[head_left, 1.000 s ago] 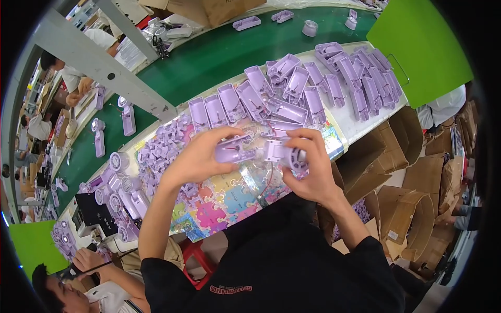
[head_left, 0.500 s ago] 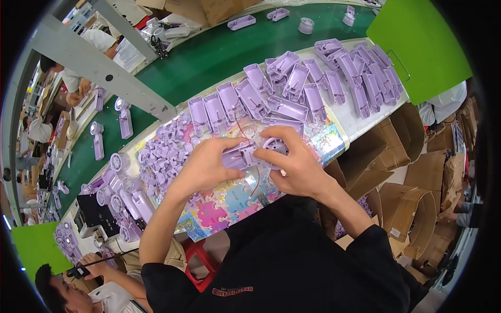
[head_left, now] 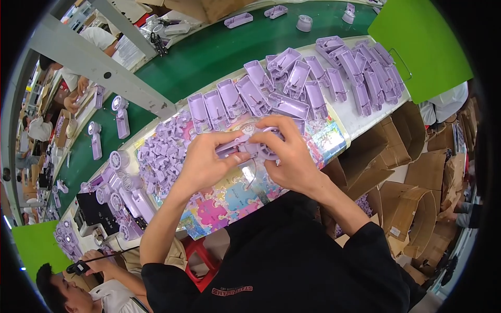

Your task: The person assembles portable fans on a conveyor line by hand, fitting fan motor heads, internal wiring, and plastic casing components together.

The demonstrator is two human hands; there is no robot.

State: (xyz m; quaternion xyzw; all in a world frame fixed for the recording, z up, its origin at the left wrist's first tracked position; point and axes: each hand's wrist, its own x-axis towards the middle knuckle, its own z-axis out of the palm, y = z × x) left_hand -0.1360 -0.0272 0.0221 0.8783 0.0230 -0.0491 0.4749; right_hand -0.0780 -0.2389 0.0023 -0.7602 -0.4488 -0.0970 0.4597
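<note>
We hold one lilac plastic handheld fan [head_left: 250, 147] in both hands above the surface [head_left: 360, 122].

Our left hand [head_left: 206, 161] has its fingers wrapped round the fan's handle; our right hand [head_left: 289, 154] pinches its round head, a thin wire dangling below. We judge plenty is left: rows of empty lilac plastic handle shells [head_left: 292, 86] and a heap of small lilac parts [head_left: 162, 151] lie beyond, while only a few assembled lilac fans [head_left: 122, 195] sit at our left.

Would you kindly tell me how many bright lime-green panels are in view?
2: the upper-right panel beside the purple shells, and the lower-left panel by the rim. None seems hidden.
</note>
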